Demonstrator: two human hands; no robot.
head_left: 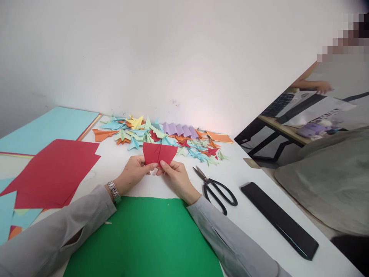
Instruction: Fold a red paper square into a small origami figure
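Note:
A folded piece of red paper [160, 153] is held up between both hands, with a crease down its middle. My left hand [136, 171] pinches its lower left part, the thumb near the centre. On the lower right, my right hand [175, 175] grips the same paper, its thumb close to the other one. The remaining fingers are partly hidden behind the paper. Below the hands a large green sheet [144, 238] lies on the white table [227, 171].
Black-handled scissors [215, 188] and a long black object [279, 219] lie at the right. Many small folded papers [138, 134] line the wall. Red sheets [54, 173] and a light blue sheet [49, 127] are at the left. Another person's hand [324, 87] shows at the upper right.

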